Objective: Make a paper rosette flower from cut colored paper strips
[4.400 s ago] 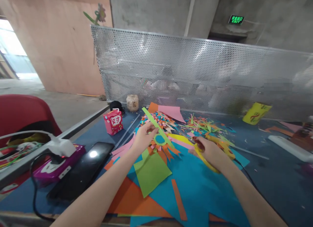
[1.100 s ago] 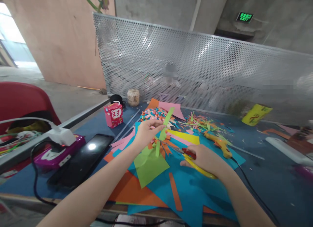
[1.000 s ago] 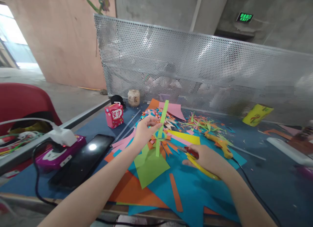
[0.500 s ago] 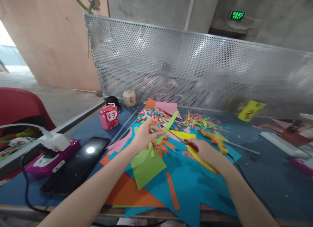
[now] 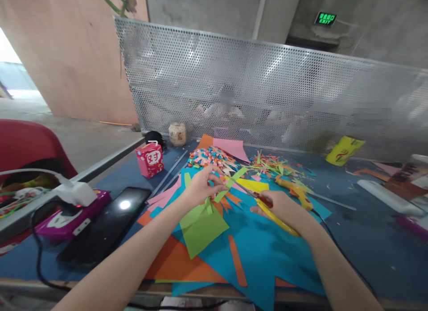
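Observation:
My left hand [image 5: 204,185] pinches a light green paper strip [image 5: 238,173] that points up and to the right. In my right hand [image 5: 276,205] is a pair of scissors [image 5: 274,216] with yellow handles, its blades reaching left to the strip. How far the blades are parted I cannot tell. Below the hands lie a green paper sheet [image 5: 203,230], a large blue sheet [image 5: 257,253] and a narrow orange strip [image 5: 237,259]. Behind my left hand is a pile of small curled paper pieces [image 5: 210,157] in several colours.
A yellow glue gun [image 5: 297,192] with a cord lies right of my right hand. At left are a black phone [image 5: 107,224], a purple power strip [image 5: 72,219] and a pink box [image 5: 150,160]. Paper scraps [image 5: 274,163] lie before a perforated metal screen [image 5: 207,74].
The green strip has tipped lower toward the right, and my left fingers have curled closer round it. My right hand with the scissors has stayed nearly in place.

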`<state>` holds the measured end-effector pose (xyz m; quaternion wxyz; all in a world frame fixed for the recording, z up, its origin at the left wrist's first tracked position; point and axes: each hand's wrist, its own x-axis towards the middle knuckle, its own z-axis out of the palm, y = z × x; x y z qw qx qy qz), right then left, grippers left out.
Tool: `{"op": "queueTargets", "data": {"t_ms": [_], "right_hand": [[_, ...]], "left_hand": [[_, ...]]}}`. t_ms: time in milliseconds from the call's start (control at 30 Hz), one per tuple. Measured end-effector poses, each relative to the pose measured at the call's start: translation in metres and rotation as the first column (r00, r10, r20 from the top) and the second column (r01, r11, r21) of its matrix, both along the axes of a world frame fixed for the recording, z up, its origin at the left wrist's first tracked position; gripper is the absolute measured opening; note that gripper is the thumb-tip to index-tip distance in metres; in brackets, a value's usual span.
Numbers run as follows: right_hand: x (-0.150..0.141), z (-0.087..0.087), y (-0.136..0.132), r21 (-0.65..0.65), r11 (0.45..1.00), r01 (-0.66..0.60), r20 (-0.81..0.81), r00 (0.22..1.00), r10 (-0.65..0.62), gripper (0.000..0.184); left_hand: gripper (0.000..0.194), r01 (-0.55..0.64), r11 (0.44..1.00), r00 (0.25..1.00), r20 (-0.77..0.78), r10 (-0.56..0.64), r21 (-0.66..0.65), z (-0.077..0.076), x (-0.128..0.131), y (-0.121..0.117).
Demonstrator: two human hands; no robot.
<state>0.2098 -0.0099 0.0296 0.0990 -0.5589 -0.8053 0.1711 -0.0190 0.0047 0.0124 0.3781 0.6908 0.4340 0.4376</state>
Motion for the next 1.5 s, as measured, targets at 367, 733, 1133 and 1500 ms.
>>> {"op": "queueTargets", "data": {"t_ms": [367,733,1133,1500], "right_hand": [[0.007,-0.001,0.005,0.035,0.999,0.009,0.122,0.992,-0.014,0.046],[0.011,-0.006,0.021,0.059,0.979,0.193,0.102,0.975,-0.198,0.048],[0.025,-0.015,0.038,0.102,0.957,0.272,0.029,0.961,-0.276,0.059],[0.030,-0.015,0.042,0.212,0.872,0.441,-0.128,0.897,-0.422,0.054]], "left_hand": [[0.021,-0.053,0.993,0.964,-0.256,0.078,0.103,-0.006,-0.007,0.008],[0.030,0.023,0.888,0.706,-0.637,0.311,0.459,-0.018,0.011,-0.001],[0.057,0.299,0.900,0.387,-0.902,0.190,0.318,-0.010,0.036,0.034],[0.047,0.157,0.911,0.577,-0.784,0.229,0.382,0.018,0.052,0.096]]}}
